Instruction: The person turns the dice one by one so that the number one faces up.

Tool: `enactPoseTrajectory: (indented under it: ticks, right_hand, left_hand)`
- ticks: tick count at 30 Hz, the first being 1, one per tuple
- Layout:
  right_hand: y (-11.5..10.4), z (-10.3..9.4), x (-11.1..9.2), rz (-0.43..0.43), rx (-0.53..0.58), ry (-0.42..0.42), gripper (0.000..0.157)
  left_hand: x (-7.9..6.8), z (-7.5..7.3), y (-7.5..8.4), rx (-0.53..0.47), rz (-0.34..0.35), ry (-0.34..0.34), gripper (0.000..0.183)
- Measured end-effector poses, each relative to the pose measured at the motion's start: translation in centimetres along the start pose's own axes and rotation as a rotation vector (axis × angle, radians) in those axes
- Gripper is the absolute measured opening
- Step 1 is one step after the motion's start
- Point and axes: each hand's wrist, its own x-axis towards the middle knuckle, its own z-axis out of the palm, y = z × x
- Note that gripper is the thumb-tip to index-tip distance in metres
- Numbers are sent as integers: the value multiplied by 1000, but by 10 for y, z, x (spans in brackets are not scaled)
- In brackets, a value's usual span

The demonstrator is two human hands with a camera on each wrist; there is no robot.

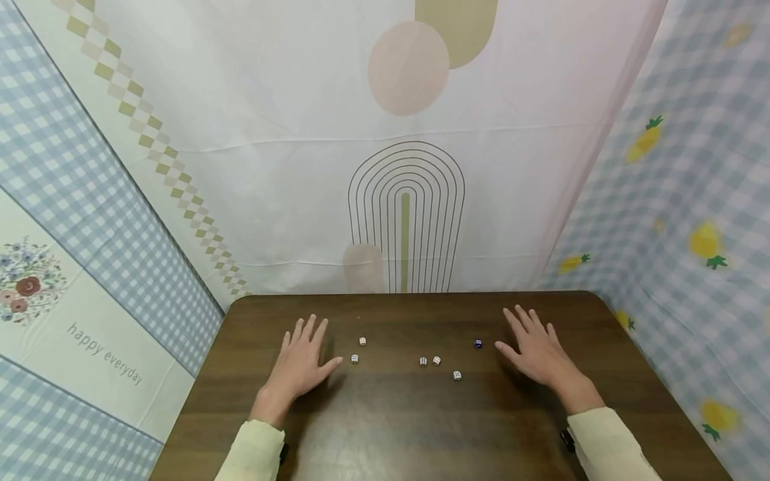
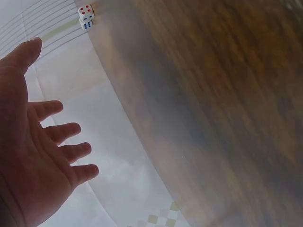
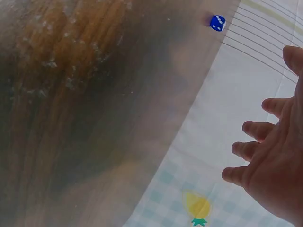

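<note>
My left hand (image 1: 299, 364) hovers over the left part of the table, fingers straight and spread, holding nothing. Just right of its thumb lie two white dice, a rear one (image 1: 363, 341) and a front one (image 1: 355, 359); in the left wrist view red pips show on one white die (image 2: 85, 11). My right hand (image 1: 537, 351) is likewise spread above the table's right side, palm down. Nearest to it is a blue die (image 1: 478, 344) with white pips, left of the thumb. Between the hands sit three more white dice: one (image 1: 424, 361), a second (image 1: 436, 361) and a third (image 1: 457, 375).
The brown wooden table (image 1: 385, 427) has rounded far corners. Behind it hangs a white patterned cloth (image 1: 289, 200). Checked cloths stand at both sides, a blue one (image 1: 78, 133) on the left and one with yellow pineapples (image 1: 674, 200) on the right.
</note>
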Motion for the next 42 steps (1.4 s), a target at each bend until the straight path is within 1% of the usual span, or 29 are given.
enactPoseTrajectory:
  ticks: [5, 11, 18, 21, 24, 30, 38, 42]
  right_hand:
    - [-2, 3, 0, -27, 12, 10, 80]
    - [-4, 7, 2, -41, 13, 3, 79]
    - [-7, 10, 2, -43, 27, -18, 80]
    - [-8, 13, 3, -53, 47, -37, 81]
    - [-10, 15, 3, -57, 68, -53, 82]
    - [-17, 20, 3, -95, 92, -65, 81]
    - [-20, 27, 2, -132, 87, -67, 80]
    - [-21, 31, 1, -151, 83, -65, 79]
  left_hand:
    - [2, 4, 3, 7, 29, 5, 87]
    - [4, 9, 7, 15, 77, 30, 84]
    - [3, 11, 14, 10, 95, 39, 81]
    - [2, 12, 15, 26, 107, 38, 79]
    - [2, 12, 16, 43, 134, 50, 75]
    - [4, 15, 18, 80, 190, 81, 66]
    - [10, 19, 23, 131, 282, 125, 50]
    - [12, 21, 26, 151, 303, 122, 42]
